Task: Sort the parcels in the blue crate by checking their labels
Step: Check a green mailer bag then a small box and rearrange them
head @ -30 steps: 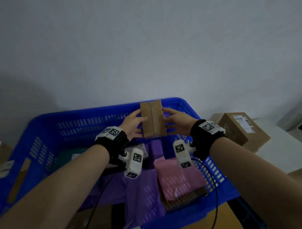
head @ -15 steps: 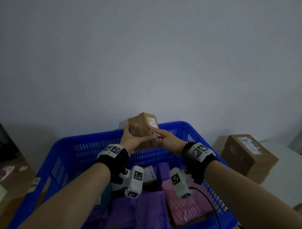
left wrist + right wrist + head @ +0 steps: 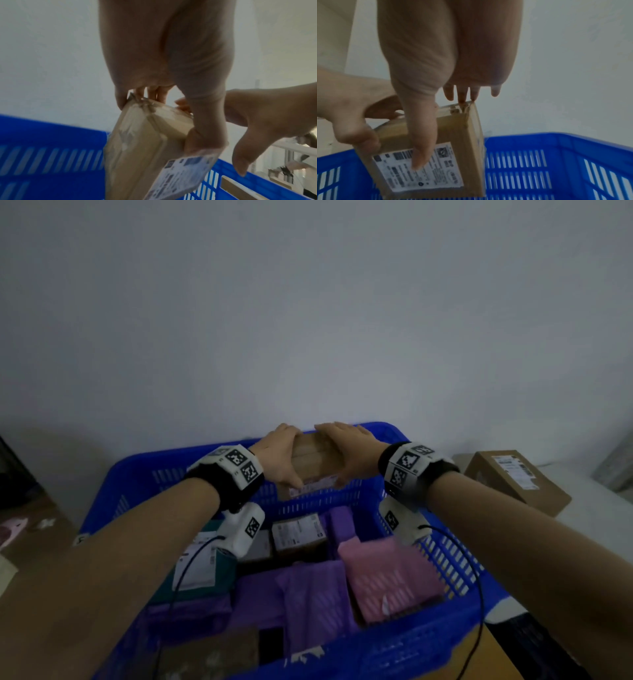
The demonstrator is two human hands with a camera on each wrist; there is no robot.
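A small brown cardboard parcel (image 3: 317,458) hangs in the air over the far rim of the blue crate (image 3: 137,484). My left hand (image 3: 281,457) grips its left end and my right hand (image 3: 351,451) grips its right end, fingers over the top and thumbs underneath. In the right wrist view the white printed label (image 3: 436,171) on the parcel (image 3: 453,135) faces the camera, with my right thumb lying across it. The left wrist view shows the parcel (image 3: 137,148) edge-on, tilted, the label (image 3: 185,174) at its lower end.
Inside the crate lie purple mailers (image 3: 308,604), a pink mailer (image 3: 387,577), a teal parcel with a white label (image 3: 195,570) and a small labelled box (image 3: 298,534). A bigger cardboard box (image 3: 513,477) sits outside on the right. A plain wall stands behind the crate.
Both hands have turned the parcel from upright to lying flat, so its label now faces down towards me. Both hands kept their hold throughout.
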